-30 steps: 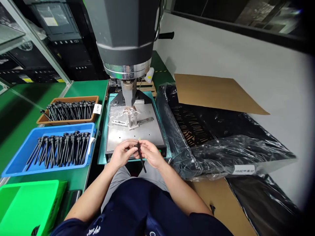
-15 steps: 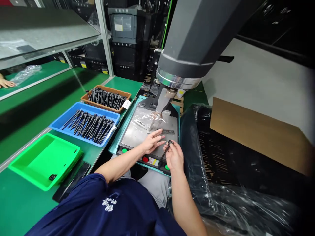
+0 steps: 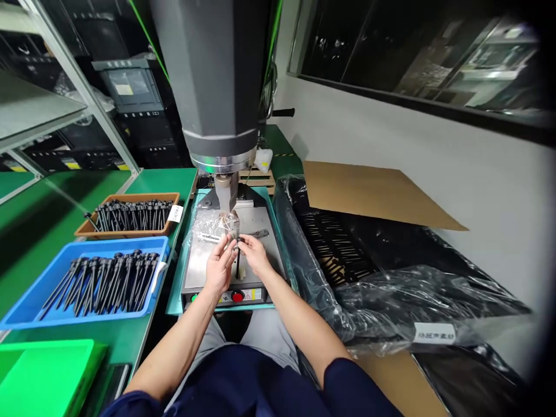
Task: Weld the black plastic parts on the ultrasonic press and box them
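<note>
Below the metal horn of a large grey machine, both my hands meet at a fixture on a metal plate. My right hand pinches the top of a thin black screw-like part, whose shaft points down toward me. Close against its upper end, my left hand has its fingertips drawn together; whether they grip the part too is too small to tell. Clear plastic film lies around the fixture.
On the left bench stand an orange tray and a blue tray, both with many black parts, and a green tray. A plastic-lined box with a cardboard flap is at the right. A red button fronts the machine.
The view has turned right. Both my hands have moved forward to the fixture under the horn, carrying the black part. My left hand's spread fingers have come together beside my right hand.
</note>
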Demonstrator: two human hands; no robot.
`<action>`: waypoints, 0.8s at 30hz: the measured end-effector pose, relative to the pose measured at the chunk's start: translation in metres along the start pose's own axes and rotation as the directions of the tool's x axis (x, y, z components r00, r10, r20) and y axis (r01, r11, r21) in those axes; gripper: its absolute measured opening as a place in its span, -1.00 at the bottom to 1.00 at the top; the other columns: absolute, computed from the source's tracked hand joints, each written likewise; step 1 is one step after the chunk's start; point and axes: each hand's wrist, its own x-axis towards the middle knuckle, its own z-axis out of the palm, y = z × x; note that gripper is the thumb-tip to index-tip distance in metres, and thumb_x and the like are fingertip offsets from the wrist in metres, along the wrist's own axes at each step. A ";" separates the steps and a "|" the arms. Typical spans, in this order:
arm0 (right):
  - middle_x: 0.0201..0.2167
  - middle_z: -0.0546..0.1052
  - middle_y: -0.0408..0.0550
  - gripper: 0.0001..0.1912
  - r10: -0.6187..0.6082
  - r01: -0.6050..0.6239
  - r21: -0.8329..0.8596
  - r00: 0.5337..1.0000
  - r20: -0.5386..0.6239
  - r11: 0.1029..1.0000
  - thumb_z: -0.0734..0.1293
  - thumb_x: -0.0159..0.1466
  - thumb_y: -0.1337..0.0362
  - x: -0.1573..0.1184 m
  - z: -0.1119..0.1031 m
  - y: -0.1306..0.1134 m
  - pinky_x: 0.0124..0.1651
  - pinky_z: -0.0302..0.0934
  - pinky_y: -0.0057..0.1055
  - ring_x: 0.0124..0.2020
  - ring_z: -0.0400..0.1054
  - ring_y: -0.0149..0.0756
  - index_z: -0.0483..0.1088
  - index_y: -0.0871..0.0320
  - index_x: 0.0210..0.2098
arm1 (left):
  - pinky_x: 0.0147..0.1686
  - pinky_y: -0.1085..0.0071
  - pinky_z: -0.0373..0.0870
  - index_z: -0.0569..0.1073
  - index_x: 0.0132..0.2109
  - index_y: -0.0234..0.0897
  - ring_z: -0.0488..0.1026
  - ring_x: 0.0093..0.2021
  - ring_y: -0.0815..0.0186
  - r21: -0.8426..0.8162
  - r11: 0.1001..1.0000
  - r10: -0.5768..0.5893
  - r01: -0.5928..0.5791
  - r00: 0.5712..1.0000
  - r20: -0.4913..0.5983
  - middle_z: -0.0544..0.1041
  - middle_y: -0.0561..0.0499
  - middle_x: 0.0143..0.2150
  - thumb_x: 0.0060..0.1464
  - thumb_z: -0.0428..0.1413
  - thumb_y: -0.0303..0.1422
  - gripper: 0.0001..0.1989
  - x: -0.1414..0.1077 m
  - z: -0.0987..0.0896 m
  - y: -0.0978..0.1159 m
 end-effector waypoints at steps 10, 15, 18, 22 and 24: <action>-0.16 0.46 -0.02 -0.67 -0.390 0.362 -0.326 0.920 -0.024 0.873 0.36 0.16 0.25 0.025 0.021 -0.015 -0.11 0.32 -0.31 -0.21 0.37 -0.26 0.49 0.08 -0.06 | -0.08 0.45 0.42 0.56 -0.01 -0.16 0.47 0.09 0.21 0.117 0.993 -0.013 0.008 0.999 0.050 0.43 -0.12 0.22 0.00 0.30 -0.32 -0.64 -0.009 -0.004 0.013; -0.11 0.39 0.00 -0.69 -0.507 0.450 -0.388 0.861 -0.052 0.804 0.36 0.16 0.27 0.028 0.026 -0.025 -0.07 0.33 -0.34 -0.05 0.35 -0.21 0.53 0.05 -0.09 | -0.12 0.42 0.43 0.58 -0.05 -0.16 0.51 0.04 0.18 0.154 0.988 -0.021 0.010 0.997 0.068 0.48 -0.14 0.16 -0.02 0.31 -0.28 -0.66 -0.013 -0.002 0.016; -0.10 0.41 -0.01 -0.70 -0.524 0.458 -0.392 0.848 -0.076 0.798 0.37 0.15 0.28 0.033 0.030 -0.024 0.05 0.29 -0.29 0.01 0.33 -0.19 0.54 0.03 -0.11 | -0.14 0.37 0.44 0.59 -0.05 -0.18 0.52 0.01 0.15 0.186 0.983 -0.012 -0.004 0.996 0.088 0.48 -0.16 0.15 -0.01 0.30 -0.26 -0.66 -0.016 -0.006 0.015; 0.00 0.40 0.02 -0.74 -0.481 0.427 -0.313 0.869 -0.118 0.848 0.41 0.13 0.25 0.044 0.037 -0.020 0.13 0.24 -0.24 0.08 0.31 -0.15 0.56 0.06 -0.17 | -0.16 0.33 0.44 0.59 -0.06 -0.21 0.53 -0.05 0.15 0.256 0.966 -0.004 -0.023 0.994 0.108 0.52 -0.19 0.10 0.01 0.28 -0.24 -0.68 -0.018 -0.014 0.015; 0.00 0.42 0.02 -0.75 -0.467 0.430 -0.247 0.876 -0.118 0.869 0.41 0.13 0.23 0.049 0.040 -0.019 0.13 0.25 -0.25 0.07 0.32 -0.15 0.56 0.07 -0.17 | -0.20 0.34 0.44 0.59 -0.07 -0.23 0.54 -0.08 0.16 0.310 0.948 0.038 -0.069 0.994 0.105 0.54 -0.19 0.07 0.01 0.28 -0.24 -0.68 -0.014 -0.018 0.020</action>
